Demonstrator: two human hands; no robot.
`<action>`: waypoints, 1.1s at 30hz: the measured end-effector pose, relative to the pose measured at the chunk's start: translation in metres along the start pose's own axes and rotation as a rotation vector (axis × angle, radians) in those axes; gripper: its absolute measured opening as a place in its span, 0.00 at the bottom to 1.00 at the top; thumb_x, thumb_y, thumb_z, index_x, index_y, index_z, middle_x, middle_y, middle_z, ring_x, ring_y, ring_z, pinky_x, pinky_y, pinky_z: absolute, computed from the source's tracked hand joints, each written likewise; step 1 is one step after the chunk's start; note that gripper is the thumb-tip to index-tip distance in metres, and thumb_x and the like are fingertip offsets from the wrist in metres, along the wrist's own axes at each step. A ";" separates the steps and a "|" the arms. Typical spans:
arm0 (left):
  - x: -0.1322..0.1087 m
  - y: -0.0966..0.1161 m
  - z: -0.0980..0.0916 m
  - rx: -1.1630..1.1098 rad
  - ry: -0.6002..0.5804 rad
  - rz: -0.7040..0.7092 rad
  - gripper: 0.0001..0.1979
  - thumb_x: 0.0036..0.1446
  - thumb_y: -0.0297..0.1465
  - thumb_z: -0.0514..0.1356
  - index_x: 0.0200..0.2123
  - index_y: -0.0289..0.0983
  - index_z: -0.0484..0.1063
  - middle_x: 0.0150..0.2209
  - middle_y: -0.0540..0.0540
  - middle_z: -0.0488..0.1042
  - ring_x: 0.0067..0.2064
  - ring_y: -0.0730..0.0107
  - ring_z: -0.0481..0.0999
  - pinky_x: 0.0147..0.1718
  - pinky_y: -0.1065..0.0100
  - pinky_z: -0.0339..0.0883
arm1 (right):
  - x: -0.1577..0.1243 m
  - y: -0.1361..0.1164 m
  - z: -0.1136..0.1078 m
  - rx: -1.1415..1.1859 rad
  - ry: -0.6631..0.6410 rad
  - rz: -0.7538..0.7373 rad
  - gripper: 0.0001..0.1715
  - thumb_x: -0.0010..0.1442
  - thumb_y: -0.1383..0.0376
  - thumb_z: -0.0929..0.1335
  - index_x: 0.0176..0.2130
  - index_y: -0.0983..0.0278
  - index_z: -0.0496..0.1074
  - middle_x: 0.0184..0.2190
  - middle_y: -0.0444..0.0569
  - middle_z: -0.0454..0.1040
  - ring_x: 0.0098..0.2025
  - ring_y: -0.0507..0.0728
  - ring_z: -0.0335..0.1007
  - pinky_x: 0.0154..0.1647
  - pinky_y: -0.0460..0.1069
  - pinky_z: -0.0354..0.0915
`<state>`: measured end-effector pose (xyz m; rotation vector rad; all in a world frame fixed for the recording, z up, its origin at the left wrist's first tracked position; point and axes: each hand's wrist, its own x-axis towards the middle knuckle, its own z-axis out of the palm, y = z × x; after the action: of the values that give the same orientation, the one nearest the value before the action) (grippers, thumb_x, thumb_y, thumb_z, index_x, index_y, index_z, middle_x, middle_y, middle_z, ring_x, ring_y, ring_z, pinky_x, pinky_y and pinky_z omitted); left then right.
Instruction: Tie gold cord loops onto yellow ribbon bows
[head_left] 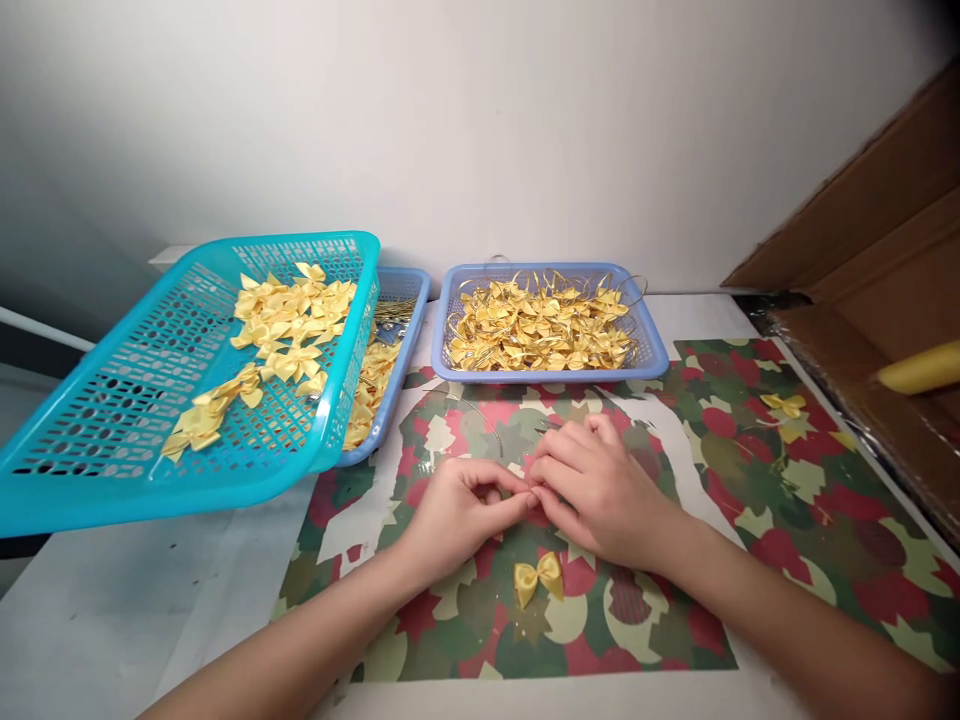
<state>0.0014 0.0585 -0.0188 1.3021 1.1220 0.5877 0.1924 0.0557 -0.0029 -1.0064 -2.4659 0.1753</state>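
My left hand (469, 505) and my right hand (592, 485) meet over the patterned mat (457, 620), thumbs and forefingers pinched together at the tips. Whatever sits between the fingertips is too small and covered to make out. From behind the left forefinger a thin cord (480, 412) arcs away towards the back left; its near end is hidden. Just below the hands a single yellow satin bow (538, 578) lies flat on the mat, touched by neither hand.
Back centre, a blue-violet basket (660, 365) holds many yellow bows with gold cord loops. At left, a turquoise basket (90, 500) of yellow bows rests tilted over another blue basket (409, 350). Cardboard (862, 200) stands at right, near a yellow ribbon piece (784, 405).
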 end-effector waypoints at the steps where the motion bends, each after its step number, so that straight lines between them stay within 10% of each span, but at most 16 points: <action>1: 0.000 0.000 0.000 -0.001 -0.010 0.002 0.11 0.49 0.36 0.67 0.26 0.32 0.80 0.17 0.49 0.70 0.19 0.80 0.59 0.18 0.75 0.50 | 0.000 0.000 0.000 0.021 -0.012 0.006 0.12 0.64 0.69 0.61 0.31 0.66 0.69 0.32 0.49 0.71 0.35 0.56 0.60 0.40 0.54 0.50; 11: 0.004 -0.002 -0.002 -0.355 -0.002 0.053 0.13 0.48 0.37 0.69 0.25 0.33 0.74 0.25 0.48 0.74 0.24 0.78 0.66 0.22 0.76 0.59 | 0.005 0.002 -0.009 0.677 -0.175 0.391 0.02 0.63 0.67 0.66 0.36 0.61 0.66 0.36 0.45 0.68 0.39 0.53 0.64 0.41 0.49 0.60; 33: 0.002 0.006 -0.002 -0.228 0.042 0.191 0.11 0.54 0.35 0.64 0.26 0.34 0.71 0.29 0.47 0.72 0.33 0.71 0.70 0.32 0.71 0.64 | 0.005 -0.002 -0.001 0.724 -0.032 0.499 0.06 0.59 0.67 0.69 0.39 0.62 0.69 0.36 0.46 0.69 0.38 0.53 0.67 0.40 0.48 0.63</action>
<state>0.0019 0.0625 -0.0139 1.2095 0.9401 0.8625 0.1882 0.0578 0.0003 -1.2291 -1.8619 1.1477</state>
